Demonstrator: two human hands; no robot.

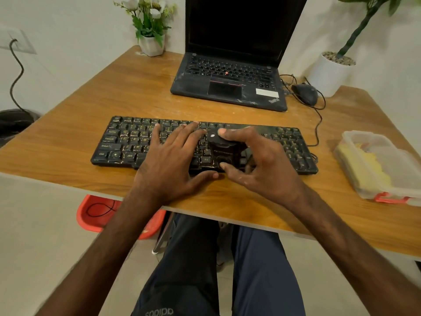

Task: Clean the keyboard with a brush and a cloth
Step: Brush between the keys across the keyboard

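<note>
Black, dust-streaked keyboard [127, 142] under a flat left hand [170, 160]; right hand [268, 165] grips, seemingly, a brush [224, 147].

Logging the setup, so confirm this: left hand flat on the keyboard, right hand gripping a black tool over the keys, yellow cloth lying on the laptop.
The head view shows the yellow cloth inside the clear container, not on the laptop. The rest stands.

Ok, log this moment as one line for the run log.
left hand: flat on keyboard, left half | right hand: grips black brush, on middle keys | keyboard: on desk
</note>
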